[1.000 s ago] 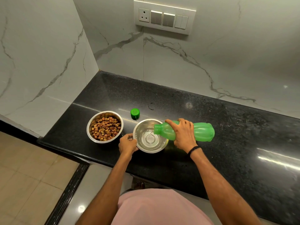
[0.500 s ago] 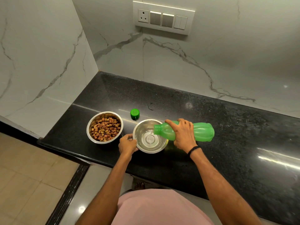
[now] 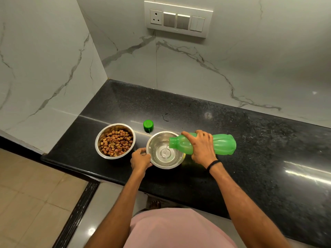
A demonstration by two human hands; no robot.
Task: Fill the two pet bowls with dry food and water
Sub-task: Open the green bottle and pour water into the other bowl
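Note:
Two steel bowls stand near the front edge of the black counter [image 3: 250, 140]. The left bowl [image 3: 100, 140] holds brown dry food [image 3: 116, 142]. The right bowl [image 3: 155, 161] has water in its bottom. My left hand [image 3: 140, 159] grips the right bowl's left rim. My right hand [image 3: 202, 146] holds a green bottle [image 3: 223, 144] lying almost level, its open mouth over the right bowl, and a thin stream of water runs from it into the bowl. The bottle's green cap [image 3: 148, 125] lies on the counter just behind the bowls.
White marble walls close the counter at the left and back, forming a corner. A switch panel with a socket [image 3: 178, 19] sits high on the back wall. The counter stretches to the right. Below its front edge lies tiled floor.
Water keeps running from the bottle into the right bowl. Both hands, the bottle and the bowls stay where they were.

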